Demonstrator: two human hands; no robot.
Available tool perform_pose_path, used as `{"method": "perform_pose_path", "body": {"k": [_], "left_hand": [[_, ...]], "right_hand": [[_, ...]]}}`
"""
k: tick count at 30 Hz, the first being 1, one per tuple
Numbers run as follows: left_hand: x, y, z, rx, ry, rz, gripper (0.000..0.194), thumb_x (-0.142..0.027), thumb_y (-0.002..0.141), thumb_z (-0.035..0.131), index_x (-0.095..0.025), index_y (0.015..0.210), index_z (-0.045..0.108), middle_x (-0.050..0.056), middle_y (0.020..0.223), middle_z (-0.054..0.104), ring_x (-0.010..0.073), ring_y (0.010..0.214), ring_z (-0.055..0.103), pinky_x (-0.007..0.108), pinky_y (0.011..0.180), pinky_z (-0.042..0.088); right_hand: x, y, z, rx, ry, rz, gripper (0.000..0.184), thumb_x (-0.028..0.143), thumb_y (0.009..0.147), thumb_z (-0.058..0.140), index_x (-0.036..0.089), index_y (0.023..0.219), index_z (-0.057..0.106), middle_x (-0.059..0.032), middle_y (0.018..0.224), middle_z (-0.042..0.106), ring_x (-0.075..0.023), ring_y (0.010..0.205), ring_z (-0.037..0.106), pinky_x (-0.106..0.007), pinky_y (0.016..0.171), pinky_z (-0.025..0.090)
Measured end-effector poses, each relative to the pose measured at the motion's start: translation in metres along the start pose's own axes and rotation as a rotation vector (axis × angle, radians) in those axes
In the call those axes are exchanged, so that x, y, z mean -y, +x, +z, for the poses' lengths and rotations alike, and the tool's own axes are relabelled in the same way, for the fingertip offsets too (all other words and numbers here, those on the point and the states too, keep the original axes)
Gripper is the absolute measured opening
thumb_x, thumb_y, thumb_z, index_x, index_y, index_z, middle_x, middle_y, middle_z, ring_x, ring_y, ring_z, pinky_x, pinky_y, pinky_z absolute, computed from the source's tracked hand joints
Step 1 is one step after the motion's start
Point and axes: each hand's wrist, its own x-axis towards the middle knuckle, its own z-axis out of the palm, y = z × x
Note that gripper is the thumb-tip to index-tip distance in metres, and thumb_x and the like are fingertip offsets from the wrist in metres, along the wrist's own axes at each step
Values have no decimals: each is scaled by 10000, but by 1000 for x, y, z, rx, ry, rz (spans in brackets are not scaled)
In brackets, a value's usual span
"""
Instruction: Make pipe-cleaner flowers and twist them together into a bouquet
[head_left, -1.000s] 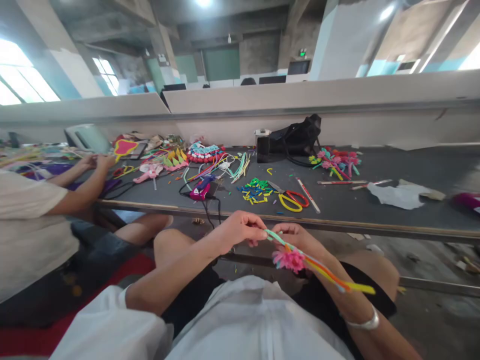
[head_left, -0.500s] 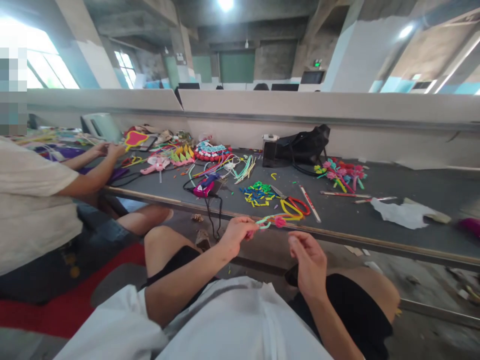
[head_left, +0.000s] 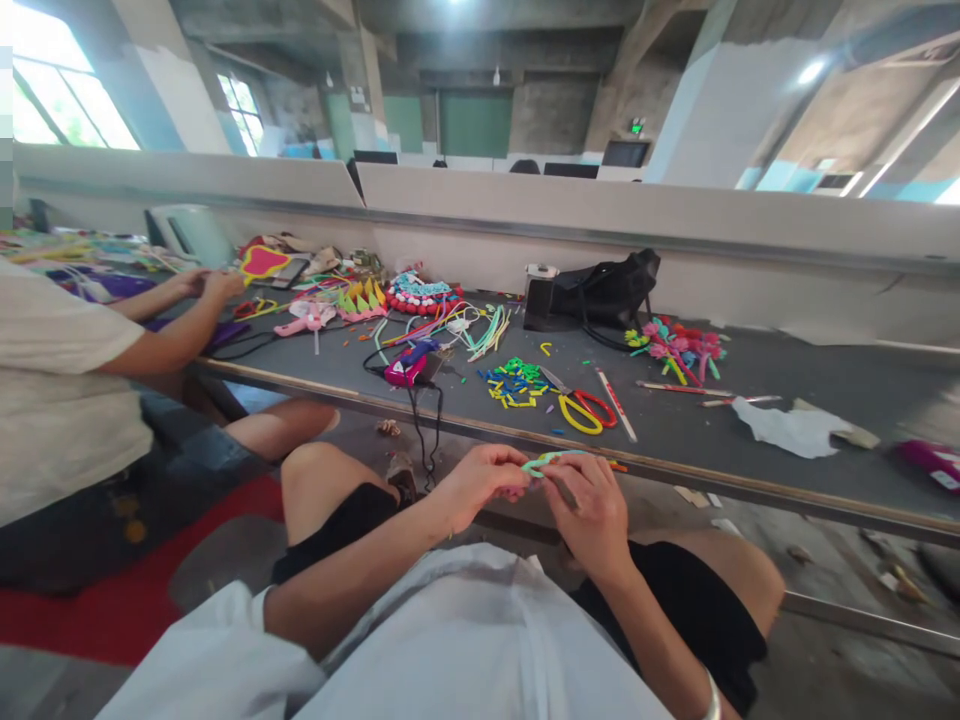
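Just off the table's front edge, my left hand [head_left: 489,482] pinches a small bundle of light-green and yellow pipe cleaners [head_left: 535,467]. My right hand [head_left: 595,508] has its fingers closed on the same bundle from the other side, hiding much of it. An orange tip pokes out beyond my right fingers. On the table past my hands lie scissors [head_left: 580,412] with yellow and red handles, beside a scatter of short green, blue and yellow pieces [head_left: 516,384].
A magenta device [head_left: 405,371] with a black cord hangs near the table edge [head_left: 712,473]. Pipe-cleaner flowers [head_left: 679,348], a black bag [head_left: 619,290] and crumpled white paper [head_left: 787,424] lie farther back. On the left, another person's hands [head_left: 206,284] hold a red and yellow piece.
My right hand has moved left and closed on the pipe cleaners beside my left hand. The pink flower part that showed before is hidden now.
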Motion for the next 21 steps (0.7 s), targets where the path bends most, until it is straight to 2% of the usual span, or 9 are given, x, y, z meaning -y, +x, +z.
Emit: {"method": "perform_pose_path", "body": {"k": [6, 10, 15, 21], "left_hand": [[11, 0, -3, -121, 397, 129, 168, -264, 697, 649, -131, 798, 673, -30, 615, 575, 103, 574, 483, 223, 549, 356], [17, 3, -5, -160, 657, 327, 91, -175, 719, 610, -139, 754, 685, -13, 673, 585, 113, 631, 502, 222, 576, 359], [22, 2, 0, -114, 840, 602, 152, -25, 687, 529, -146, 695, 621, 3, 721, 555, 119, 671, 515, 230, 608, 366], [25, 0, 5, -33, 999, 734, 168, -3, 703, 501, -164, 659, 521, 14, 728, 506, 137, 692, 498, 245, 617, 373]], "right_hand": [[0, -5, -3, 46, 93, 38, 83, 200, 891, 628, 235, 898, 702, -37, 954, 651, -198, 905, 556, -344, 812, 470], [3, -8, -2, 59, 92, 8, 85, 177, 898, 610, 219, 879, 682, -32, 918, 667, -191, 868, 554, -339, 786, 456], [5, -7, -4, 5, -13, -55, 92, 152, 910, 584, 200, 876, 656, -41, 984, 712, -201, 890, 581, -356, 813, 421], [4, -1, -11, 74, -57, -71, 101, 180, 927, 566, 218, 903, 656, -12, 908, 740, -197, 860, 596, -342, 753, 361]]}}
